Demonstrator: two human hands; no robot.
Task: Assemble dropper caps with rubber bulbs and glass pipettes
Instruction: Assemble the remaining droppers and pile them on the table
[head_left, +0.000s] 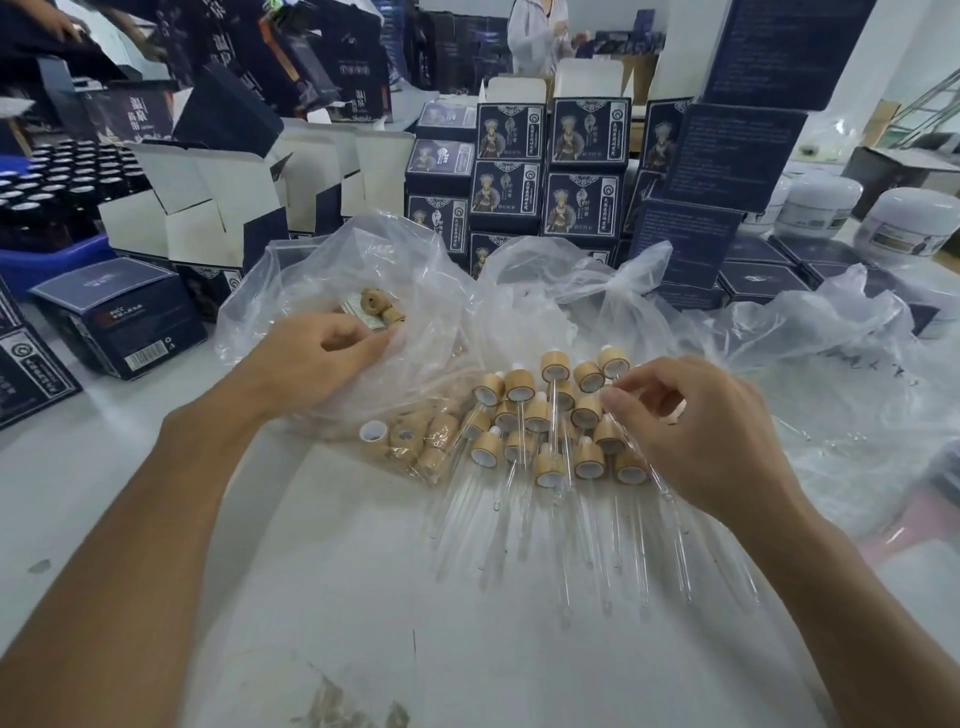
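Both hands curl: left hand fingers pinching the plastic bag, right hand pinching a glass pipette.

Place: a packing workshop for cosmetics.
Stock: dark printed boxes stacked in rows, some folded open.
Goods: black-capped bottles massed at left; white jars at right.
Counter: white counter strewn with plastic bags of wooden caps.
Staff: a worker standing at the back.
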